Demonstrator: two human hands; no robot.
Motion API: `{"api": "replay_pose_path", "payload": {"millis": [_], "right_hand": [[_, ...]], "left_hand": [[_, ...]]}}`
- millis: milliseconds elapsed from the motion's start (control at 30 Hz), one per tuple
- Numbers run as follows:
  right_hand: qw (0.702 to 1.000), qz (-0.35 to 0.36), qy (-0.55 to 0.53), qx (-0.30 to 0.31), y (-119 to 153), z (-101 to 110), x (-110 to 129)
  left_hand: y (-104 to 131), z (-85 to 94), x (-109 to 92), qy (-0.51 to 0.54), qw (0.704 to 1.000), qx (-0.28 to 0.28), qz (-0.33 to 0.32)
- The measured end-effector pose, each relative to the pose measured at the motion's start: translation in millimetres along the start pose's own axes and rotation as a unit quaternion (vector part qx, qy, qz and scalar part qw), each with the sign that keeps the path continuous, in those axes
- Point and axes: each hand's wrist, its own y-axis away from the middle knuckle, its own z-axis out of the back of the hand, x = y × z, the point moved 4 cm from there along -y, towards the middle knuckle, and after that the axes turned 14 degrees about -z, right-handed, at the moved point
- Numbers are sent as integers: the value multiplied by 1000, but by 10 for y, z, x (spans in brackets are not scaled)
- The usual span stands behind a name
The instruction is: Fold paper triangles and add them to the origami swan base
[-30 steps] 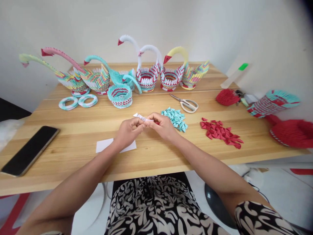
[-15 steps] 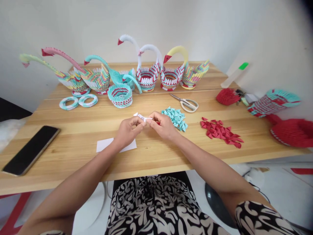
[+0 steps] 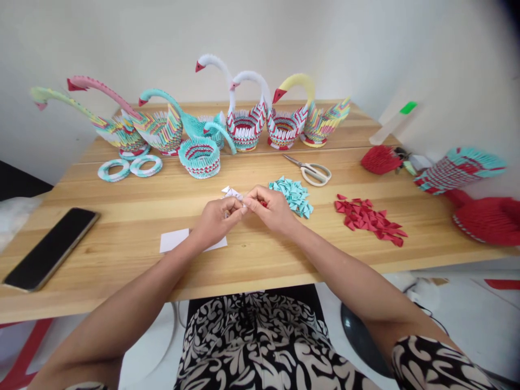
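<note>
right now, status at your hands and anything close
Left hand, right hand pinched together, partly hiding white folded-paper pieces. Turquoise paper-triangle pile beside right hand.

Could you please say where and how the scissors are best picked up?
Probably by the pale handle loops, with the right hand, once free, coming from the right: the scissors lie flat, loops toward that side, blades pointing left and away.
</note>
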Motion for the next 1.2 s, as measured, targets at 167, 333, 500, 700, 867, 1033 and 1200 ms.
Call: {"api": "replay_pose_path", "payload": {"millis": [167, 333, 500, 700, 867, 1033, 1200], "right_hand": [[1000, -20, -12, -5, -10, 17, 8], [997, -41, -58, 6, -31, 1, -53], [982, -89, -157, 57, -80, -5, -155], [977, -124, -161, 56, -109, 16, -162], [989, -89, -109, 34, -95, -1, -136], [994, -70, -87, 23, -82, -1, -106], [984, -80, -143, 61, -66, -10, -38]], "left_hand": [[-18, -3, -22, 58, 998, 23, -1], [-23, 22, -6, 48, 998, 30, -1], [-7, 67, 18, 32, 999, -10, 21], [2, 97, 19, 8, 997, -74, 22], [-2, 100, -9, -1, 997, -71, 3], [-12, 107, 3, 25, 996, -81, 11], [-5, 105, 4, -9, 994, -107, -20]]}}
